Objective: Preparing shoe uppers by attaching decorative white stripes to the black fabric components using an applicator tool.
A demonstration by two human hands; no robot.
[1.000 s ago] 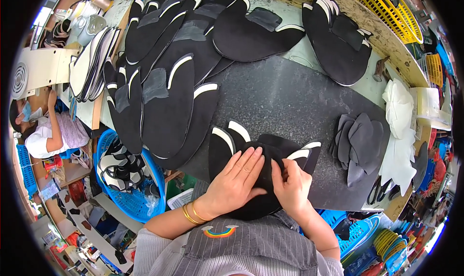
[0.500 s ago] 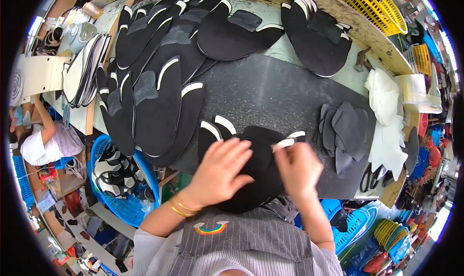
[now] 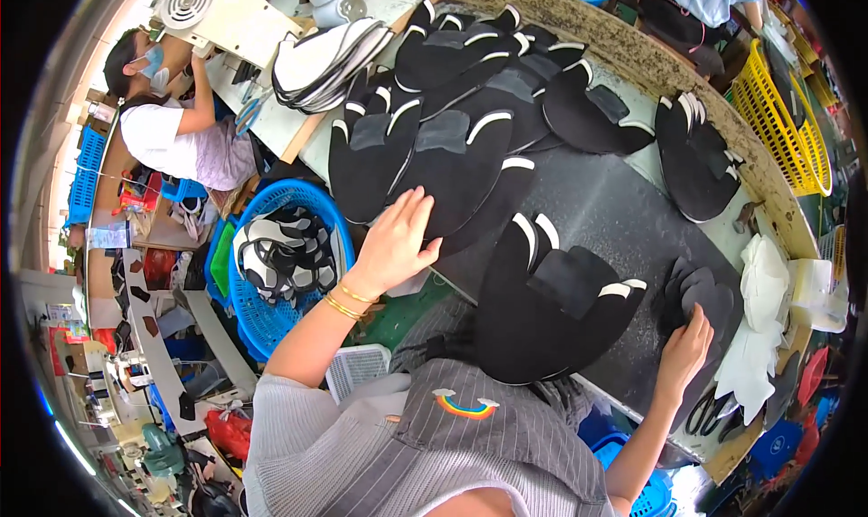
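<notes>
The left hand (image 3: 395,244) is open, palm down, fingers reaching toward one o'clock and thumb spread, over the near edge of a batch of black shaped pieces (image 3: 443,184); whether it touches them cannot be told. The right hand (image 3: 684,350) has its fingers bent at the near edge of a pile of dark grey patches (image 3: 703,289), at its twelve o'clock; whether it grips one is hidden.

Between the hands, at the left hand's four o'clock and the right hand's nine, lies a single black piece (image 3: 520,322) with white-edged tips and a dark patch (image 3: 574,280) set between them. It rests on the desk (image 3: 588,196), its rounded end at the near edge.

At the right hand's six o'clock are dark-handled scissors (image 3: 698,417); toward its two o'clock, white sheets (image 3: 761,282). Farther, near its twelve, lies another black stack (image 3: 692,169), and at one, a yellow basket (image 3: 818,160).

At the left hand's nine o'clock a blue basket (image 3: 346,232) holds black-and-white parts (image 3: 282,262). At its eleven lies a stack of white pieces (image 3: 325,63); at ten, a masked co-worker (image 3: 172,137) sits.
</notes>
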